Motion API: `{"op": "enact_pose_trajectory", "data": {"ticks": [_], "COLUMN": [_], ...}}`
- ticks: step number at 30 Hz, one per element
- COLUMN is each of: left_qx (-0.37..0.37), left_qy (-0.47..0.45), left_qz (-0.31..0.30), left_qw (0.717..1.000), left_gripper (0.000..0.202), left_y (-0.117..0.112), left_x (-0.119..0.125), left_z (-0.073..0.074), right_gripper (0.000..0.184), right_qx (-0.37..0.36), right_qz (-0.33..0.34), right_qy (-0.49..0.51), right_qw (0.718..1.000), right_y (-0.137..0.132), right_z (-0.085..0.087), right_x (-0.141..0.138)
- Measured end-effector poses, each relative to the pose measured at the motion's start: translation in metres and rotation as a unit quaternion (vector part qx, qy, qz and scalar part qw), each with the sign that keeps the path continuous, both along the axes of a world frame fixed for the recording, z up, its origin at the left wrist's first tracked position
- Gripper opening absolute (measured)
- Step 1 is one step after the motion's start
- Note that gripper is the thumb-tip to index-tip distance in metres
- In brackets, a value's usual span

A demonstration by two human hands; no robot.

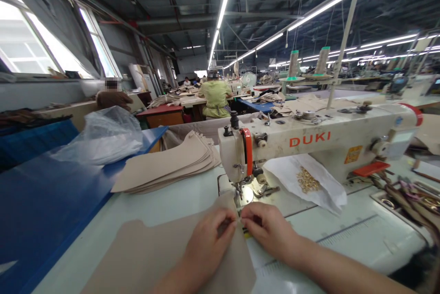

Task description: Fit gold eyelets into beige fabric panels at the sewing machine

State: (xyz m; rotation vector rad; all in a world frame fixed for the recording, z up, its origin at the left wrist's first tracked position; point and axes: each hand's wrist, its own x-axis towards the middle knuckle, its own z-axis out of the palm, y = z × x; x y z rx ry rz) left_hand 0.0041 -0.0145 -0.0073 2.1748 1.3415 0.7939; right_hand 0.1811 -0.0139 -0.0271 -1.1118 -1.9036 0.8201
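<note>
A beige piece (154, 257) lies nearest, flat on the tabletop (165, 202), its far right corner lifted. The two hands meet at that corner. The left hand (209, 239) pinches the edge between thumb and fingers, and the right hand (268, 230) pinches it from the other side, fingertips almost touching. Just beyond them stands the needle (240, 188) of one white sewing machine (309, 140) marked DUKI. The corner sits just in front of the needle, not under it.

Right of the needle, one white paper (330, 188) lies against the machine's base with a small heap of gold fittings (307, 180) on it, too small to count. Left of the machine sits one fanned stack (165, 166) of like beige pieces; the layers cannot be counted surely. Beyond the stack lie a clear bag (103, 136) and a blue board (41, 202). At the far right edge is a tangle of straps (412, 198). Two cones (293, 65) stand behind the machine. Two people sit further back, one in green (216, 97) and one in brown (113, 98).
</note>
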Motion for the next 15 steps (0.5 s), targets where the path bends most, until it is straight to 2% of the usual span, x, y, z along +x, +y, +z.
{"op": "enact_pose_trajectory", "data": {"ticks": [4, 7, 10, 15], "left_qx": [0.102, 0.187, 0.215, 0.226], "left_qy": [0.067, 0.135, 0.178, 0.188], "left_qz": [0.017, -0.005, -0.025, -0.033], "left_qw": [0.992, 0.973, 0.96, 0.955], "left_gripper": [0.024, 0.029, 0.029, 0.031], "left_y": [0.011, 0.015, 0.008, -0.009], "left_x": [-0.016, -0.028, -0.032, -0.032], "left_z": [-0.006, -0.018, -0.025, -0.025], "right_gripper": [0.011, 0.011, 0.01, 0.008], "right_qx": [-0.057, -0.091, -0.151, -0.241], "right_qz": [0.009, 0.003, -0.005, -0.005], "right_qy": [0.034, 0.051, 0.043, 0.02], "right_qw": [0.998, 0.995, 0.988, 0.97], "right_y": [0.001, 0.004, 0.01, 0.027], "right_z": [0.0, 0.001, 0.004, 0.007], "right_x": [0.001, 0.001, 0.0, -0.011]}}
